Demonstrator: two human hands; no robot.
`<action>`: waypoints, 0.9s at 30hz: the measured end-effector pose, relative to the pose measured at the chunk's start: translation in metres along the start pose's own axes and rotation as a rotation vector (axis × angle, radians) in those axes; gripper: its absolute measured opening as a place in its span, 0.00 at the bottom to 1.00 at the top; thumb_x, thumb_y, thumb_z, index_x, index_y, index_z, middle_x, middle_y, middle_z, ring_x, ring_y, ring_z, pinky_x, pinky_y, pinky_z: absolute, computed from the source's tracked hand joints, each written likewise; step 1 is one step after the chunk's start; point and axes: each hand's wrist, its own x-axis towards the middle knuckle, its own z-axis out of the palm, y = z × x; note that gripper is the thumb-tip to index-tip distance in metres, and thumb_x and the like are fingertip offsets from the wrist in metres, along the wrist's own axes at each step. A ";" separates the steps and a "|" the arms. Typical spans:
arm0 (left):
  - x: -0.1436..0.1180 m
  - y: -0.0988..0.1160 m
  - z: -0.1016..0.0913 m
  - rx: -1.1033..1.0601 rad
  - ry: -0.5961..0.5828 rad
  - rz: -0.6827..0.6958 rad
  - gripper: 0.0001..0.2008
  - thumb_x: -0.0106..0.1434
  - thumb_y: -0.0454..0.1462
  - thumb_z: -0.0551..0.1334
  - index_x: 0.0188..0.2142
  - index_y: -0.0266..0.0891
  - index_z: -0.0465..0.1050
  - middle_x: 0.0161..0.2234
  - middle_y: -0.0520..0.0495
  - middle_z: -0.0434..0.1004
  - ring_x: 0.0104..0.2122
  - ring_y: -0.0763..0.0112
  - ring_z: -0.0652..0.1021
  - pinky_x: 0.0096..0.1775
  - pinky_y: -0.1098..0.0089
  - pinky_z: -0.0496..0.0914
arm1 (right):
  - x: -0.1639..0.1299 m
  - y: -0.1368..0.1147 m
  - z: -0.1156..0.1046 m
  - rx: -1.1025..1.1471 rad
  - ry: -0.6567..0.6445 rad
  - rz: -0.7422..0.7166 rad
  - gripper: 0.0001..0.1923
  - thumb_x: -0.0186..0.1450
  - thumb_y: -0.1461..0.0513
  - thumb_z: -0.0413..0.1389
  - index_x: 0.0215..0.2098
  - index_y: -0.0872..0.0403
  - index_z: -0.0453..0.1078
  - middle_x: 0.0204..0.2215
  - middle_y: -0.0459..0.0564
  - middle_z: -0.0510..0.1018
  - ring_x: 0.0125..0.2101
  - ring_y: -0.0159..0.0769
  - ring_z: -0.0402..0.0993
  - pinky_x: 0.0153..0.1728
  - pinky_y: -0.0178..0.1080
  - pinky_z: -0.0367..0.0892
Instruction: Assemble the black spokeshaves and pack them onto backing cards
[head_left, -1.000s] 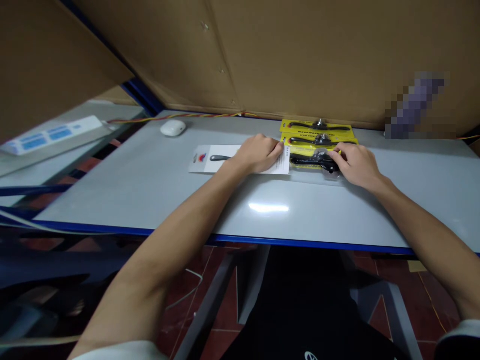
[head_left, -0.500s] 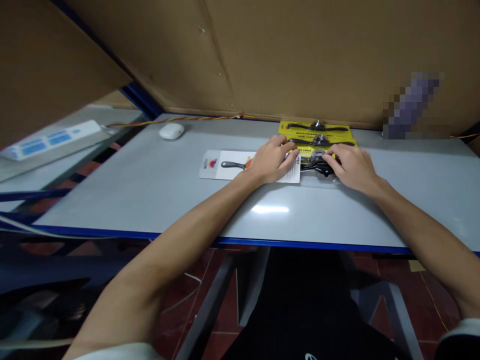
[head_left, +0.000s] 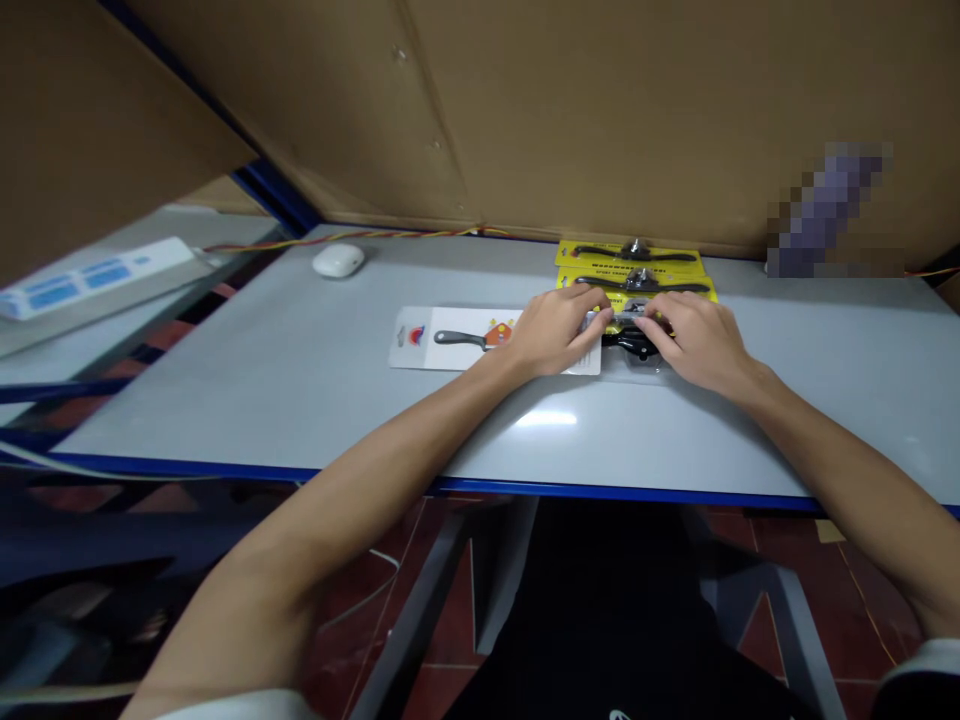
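White backing card (head_left: 457,339) printed with a dark-handled tool and a red-and-orange logo lies flat on the pale grey surface (head_left: 300,400), its right end under the left hand (head_left: 559,330). That hand lies palm down with its fingers curled onto the card's right edge, pressing rather than pinching. Compared with a second ago, the card has slid to the right and slightly nearer, so more of its printed handle and logo now shows. Both hands have drawn closer together, and they nearly meet over a small black tool in a clear plastic blister (head_left: 636,343) just beside the card's right end. The right hand (head_left: 694,335) rests on that blister with bent fingers; whether it grips the black piece or only steadies it is hard to tell from this angle. The card and the blister now appear to be brought up against each other. Behind them lie stacked yellow packaged cards (head_left: 634,268), and a white rounded mouse-like object (head_left: 338,260) sits well apart to the left.
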 end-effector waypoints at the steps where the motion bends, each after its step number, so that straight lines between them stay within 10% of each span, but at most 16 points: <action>1: 0.001 -0.001 -0.002 0.017 -0.010 -0.008 0.22 0.79 0.45 0.48 0.47 0.38 0.80 0.41 0.39 0.83 0.39 0.56 0.79 0.41 0.60 0.67 | 0.000 0.001 -0.001 0.008 -0.018 -0.002 0.16 0.79 0.55 0.52 0.44 0.52 0.80 0.42 0.56 0.87 0.42 0.48 0.79 0.40 0.44 0.62; 27: 0.008 -0.024 -0.021 0.157 -0.142 -0.054 0.20 0.75 0.49 0.53 0.34 0.42 0.76 0.29 0.44 0.78 0.26 0.63 0.69 0.33 0.63 0.54 | 0.004 0.006 -0.018 -0.073 -0.131 0.031 0.22 0.78 0.52 0.50 0.49 0.55 0.83 0.39 0.58 0.88 0.38 0.48 0.81 0.35 0.43 0.61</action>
